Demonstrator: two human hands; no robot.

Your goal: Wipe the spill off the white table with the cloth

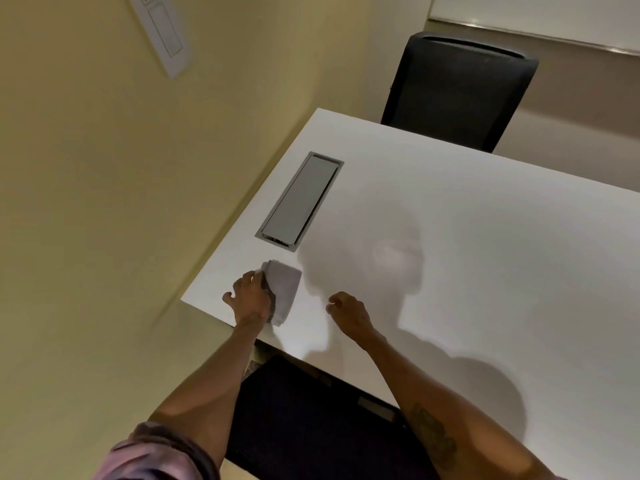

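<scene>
Grey cloth [282,289], folded, lies flat near table [450,237] front-left corner, my left hand [251,297] gripping its edge; right hand [348,311] loosely curled, empty, alongside; spill not discernible; rec. flat pressure, overlapping strokes.

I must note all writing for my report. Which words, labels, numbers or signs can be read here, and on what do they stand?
None can be read.
Wall panel: small dark marks at its top, too blurred to read.
Right forearm: a tattoo, too blurred to tell if it holds letters.
White table, cloth, chair: no text visible.
</scene>
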